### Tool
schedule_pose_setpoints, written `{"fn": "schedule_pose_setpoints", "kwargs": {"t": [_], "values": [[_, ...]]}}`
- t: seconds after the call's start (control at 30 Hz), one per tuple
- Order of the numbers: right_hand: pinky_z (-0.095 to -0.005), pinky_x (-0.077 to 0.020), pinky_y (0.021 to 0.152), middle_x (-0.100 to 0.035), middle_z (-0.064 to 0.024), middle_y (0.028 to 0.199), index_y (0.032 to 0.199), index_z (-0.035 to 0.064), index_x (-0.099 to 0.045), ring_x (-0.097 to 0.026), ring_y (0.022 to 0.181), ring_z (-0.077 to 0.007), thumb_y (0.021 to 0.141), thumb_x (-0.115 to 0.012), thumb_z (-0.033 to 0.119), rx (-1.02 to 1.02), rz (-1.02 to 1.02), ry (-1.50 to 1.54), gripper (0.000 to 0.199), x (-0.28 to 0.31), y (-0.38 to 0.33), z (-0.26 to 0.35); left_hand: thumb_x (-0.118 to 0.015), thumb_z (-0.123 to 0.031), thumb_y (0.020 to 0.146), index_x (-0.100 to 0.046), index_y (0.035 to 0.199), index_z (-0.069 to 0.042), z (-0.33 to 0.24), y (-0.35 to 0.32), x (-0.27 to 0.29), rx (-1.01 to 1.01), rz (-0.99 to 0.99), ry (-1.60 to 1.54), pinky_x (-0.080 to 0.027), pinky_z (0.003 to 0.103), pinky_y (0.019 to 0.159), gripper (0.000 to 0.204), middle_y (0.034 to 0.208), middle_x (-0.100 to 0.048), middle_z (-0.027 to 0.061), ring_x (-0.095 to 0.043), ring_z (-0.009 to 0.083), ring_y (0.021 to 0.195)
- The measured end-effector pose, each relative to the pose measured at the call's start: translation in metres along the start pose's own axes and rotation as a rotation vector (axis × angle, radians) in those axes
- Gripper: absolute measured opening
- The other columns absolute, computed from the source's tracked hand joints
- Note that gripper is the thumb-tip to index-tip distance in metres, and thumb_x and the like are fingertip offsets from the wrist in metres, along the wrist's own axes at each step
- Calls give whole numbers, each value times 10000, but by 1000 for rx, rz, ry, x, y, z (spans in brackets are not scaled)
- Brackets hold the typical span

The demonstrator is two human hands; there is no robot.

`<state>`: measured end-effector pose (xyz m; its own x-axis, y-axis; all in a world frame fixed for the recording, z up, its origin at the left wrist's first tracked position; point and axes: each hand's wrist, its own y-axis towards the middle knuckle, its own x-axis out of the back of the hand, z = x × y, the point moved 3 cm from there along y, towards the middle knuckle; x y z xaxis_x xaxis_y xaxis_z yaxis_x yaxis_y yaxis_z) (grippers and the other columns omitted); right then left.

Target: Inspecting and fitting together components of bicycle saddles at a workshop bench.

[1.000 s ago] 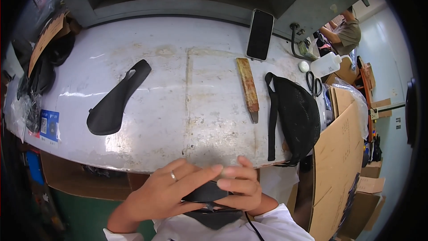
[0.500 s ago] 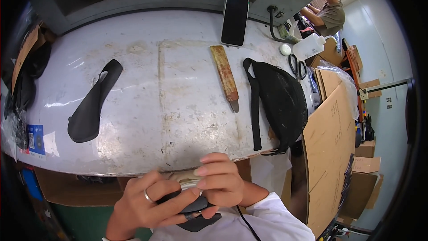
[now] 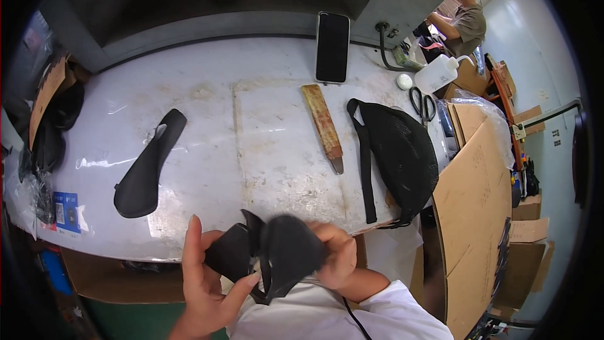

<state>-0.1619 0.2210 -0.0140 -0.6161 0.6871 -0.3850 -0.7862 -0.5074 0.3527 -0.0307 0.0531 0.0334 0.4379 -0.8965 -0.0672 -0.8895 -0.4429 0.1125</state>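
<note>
Holding black fabric piece (image 3: pixel 277 252) off near edge of table (image 3: pixel 264 151), left hand (image 3: pixel 204 277) and right hand (image 3: pixel 333 255) both grasping it; loose grip could let it fall on floor.

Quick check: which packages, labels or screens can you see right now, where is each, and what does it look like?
Phone: far edge of the table, flat, dark rectangular screen, off.
Squeeze bottle: far right corner, white, bent nozzle.
Blue label: table's left edge, on clear plastic, small rectangle.
Cardboard box: right of the table, brown, open flaps.
</note>
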Motion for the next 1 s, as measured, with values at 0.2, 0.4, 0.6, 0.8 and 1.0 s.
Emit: {"fn": "schedule_pose_setpoints", "kwargs": {"t": [0.2,0.4,0.6,0.8,1.0], "values": [[-336,-443,529,-587,-136,725,853,-23,-569,-572,574,-239,985,-503,159,-171,106,-412,234,-21,0,20,-766,-297,809,-57,1517,23,6,19,9,-18,-246,269,-255,469,1127,1052,1524,-210,236,-287,309,1406],[-399,-467,546,-612,-177,788,831,-35,-559,-573,581,-322,903,-623,125,248,377,-432,187,-44,0,26,-935,-394,536,-247,1399,-89,20,7,-3,-409,-284,228,-277,470,1082,1145,1454,-250,267,-348,364,1313],[-339,-444,476,-627,-168,769,837,-9,-564,-578,523,-257,935,-599,158,236,292,-400,196,-29,12,16,-847,-295,729,-563,940,-22,-3,10,-6,-531,-10,593,-450,279,525,446,754,-576,38,-562,170,591],[-342,-522,653,-627,-109,881,1024,76,-607,-621,734,-223,1006,-358,483,-688,-115,766,478,-20,-13,-18,-461,-461,1008,-527,842,-52,22,-22,19,-445,-442,-406,-451,285,519,447,741,-596,81,-523,164,514],[-361,-515,862,-614,-135,1025,1105,-3,-563,-617,1025,-238,1045,-376,315,-661,6,897,374,-7,13,-21,-796,-94,758,-643,937,44,11,-7,16,-203,-231,-211,-501,301,594,273,911,-663,198,-625,218,650]]}}
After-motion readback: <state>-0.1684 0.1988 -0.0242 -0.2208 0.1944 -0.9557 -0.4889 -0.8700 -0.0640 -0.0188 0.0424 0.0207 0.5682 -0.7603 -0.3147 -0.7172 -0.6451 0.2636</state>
